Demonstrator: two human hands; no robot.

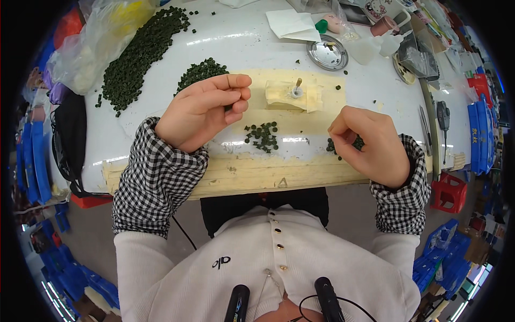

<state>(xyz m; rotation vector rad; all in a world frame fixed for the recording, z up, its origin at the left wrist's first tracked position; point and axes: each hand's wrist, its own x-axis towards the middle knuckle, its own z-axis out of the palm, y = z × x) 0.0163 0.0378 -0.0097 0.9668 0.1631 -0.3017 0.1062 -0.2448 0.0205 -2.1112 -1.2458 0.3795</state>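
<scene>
My left hand (206,110) is raised over the table, its fingers closed in a pinch; a bit of dark green shows beneath them, but what they hold is too small to make out. On the right, my right hand (373,142) is also pinched closed, with its fingertips partly hiding any thing between them. Between and beyond the hands stands a block wrapped in cream tape (281,96), with a small upright peg (298,83) in a pale collar on top. A small group of dark green round pieces (262,136) lies nearer me. More such pieces (331,145) lie under my right hand.
A large heap of dark green pieces (137,61) spreads at the far left, with a smaller heap (206,70) behind my left hand. Further back are a round metal dish (327,52) and white paper (292,25). Tweezers (425,129) lie at the right. Cream tape covers the table's front edge (236,177).
</scene>
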